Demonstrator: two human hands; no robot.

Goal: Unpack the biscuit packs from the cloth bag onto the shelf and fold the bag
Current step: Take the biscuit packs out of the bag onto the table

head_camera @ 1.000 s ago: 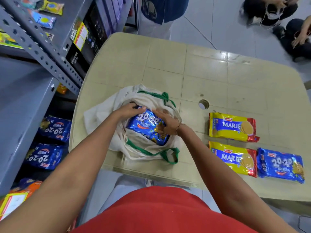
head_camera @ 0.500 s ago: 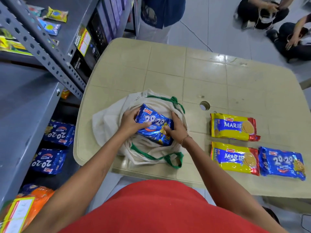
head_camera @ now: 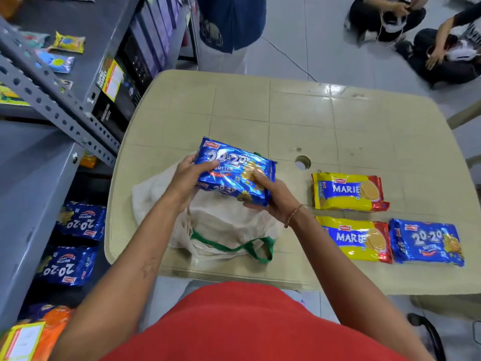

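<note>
I grip the blue biscuit packs at frame centre, left hand and right hand clasping opposite ends above the cloth bag; the wrapper looks slippery and the biscuits fragile.

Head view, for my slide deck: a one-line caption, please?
Both hands, left hand and right hand, hold two stacked blue 20-20 packs above the cloth bag.
</note>
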